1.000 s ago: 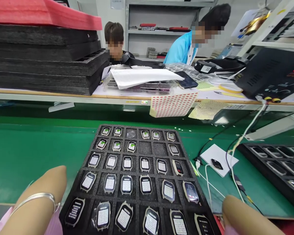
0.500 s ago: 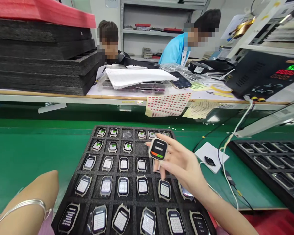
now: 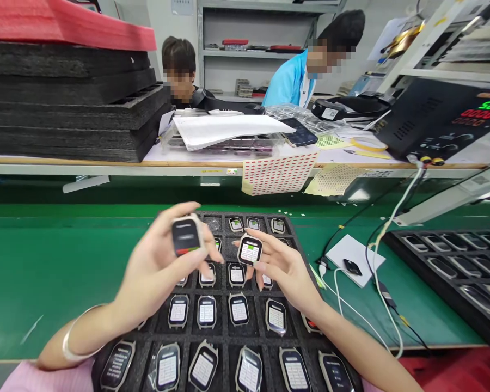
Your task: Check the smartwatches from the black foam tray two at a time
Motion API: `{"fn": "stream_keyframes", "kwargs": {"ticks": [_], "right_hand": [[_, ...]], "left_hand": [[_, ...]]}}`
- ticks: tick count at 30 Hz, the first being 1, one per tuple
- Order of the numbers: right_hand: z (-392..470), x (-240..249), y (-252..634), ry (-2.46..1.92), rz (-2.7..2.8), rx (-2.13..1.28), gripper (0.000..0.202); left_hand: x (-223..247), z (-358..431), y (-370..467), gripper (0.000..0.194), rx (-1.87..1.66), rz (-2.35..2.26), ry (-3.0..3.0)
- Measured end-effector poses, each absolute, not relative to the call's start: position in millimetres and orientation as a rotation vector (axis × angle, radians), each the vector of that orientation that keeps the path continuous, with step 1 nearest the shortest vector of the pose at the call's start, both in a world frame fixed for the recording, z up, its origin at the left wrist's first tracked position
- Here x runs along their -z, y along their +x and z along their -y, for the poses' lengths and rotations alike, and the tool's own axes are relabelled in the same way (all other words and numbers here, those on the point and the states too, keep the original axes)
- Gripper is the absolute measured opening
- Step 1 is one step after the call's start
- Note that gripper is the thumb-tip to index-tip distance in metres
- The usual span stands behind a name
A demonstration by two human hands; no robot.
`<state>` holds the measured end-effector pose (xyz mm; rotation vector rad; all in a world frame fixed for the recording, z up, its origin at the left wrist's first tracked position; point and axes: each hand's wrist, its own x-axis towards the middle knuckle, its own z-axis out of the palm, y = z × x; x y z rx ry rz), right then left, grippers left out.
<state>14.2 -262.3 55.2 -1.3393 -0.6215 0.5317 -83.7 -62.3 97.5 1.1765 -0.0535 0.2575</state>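
Observation:
My left hand (image 3: 159,256) is closed on a smartwatch (image 3: 187,237) without a strap, its dark screen showing a strip of red and green at the bottom. Held in my right hand (image 3: 288,269) is a second strapless smartwatch (image 3: 250,250), with a lit white grid and a green patch on its screen. Both watches are raised over a black foam tray (image 3: 224,338), whose compartments hold several more such watches, most with white grids lit. A watch with lines of text (image 3: 118,366) lies in the near left corner. My left hand and forearm hide part of the tray's left side.
Another foam tray of watches (image 3: 453,288) stands at the right. Between the trays are white paper (image 3: 365,256) with a small black object, and cables. A power supply (image 3: 441,125) and stacked black foam (image 3: 65,103) sit on the raised shelf. Two people are behind it.
My left hand has come up from the lower left and grips a watch with a red and green strip. My right hand, lower now, holds a watch with a white grid.

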Motion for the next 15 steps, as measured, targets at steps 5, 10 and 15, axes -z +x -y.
{"fn": "stream_keyframes", "kwargs": {"ticks": [5, 10, 15], "right_hand": [[264.2, -50.8, 17.8, -1.348, 0.604, -0.500, 0.047], [262.4, -51.9, 17.9, -1.442, 0.576, -0.439, 0.034], [258.7, -52.4, 17.0, -1.496, 0.539, -0.374, 0.028]], "left_hand": [[-64.2, 73.7, -55.5, 0.048, -0.053, 0.094, 1.223], [-50.5, 76.0, -50.0, 0.051, -0.026, 0.137, 1.238], [-46.3, 73.9, -51.2, 0.049, -0.022, 0.182, 1.233]]}}
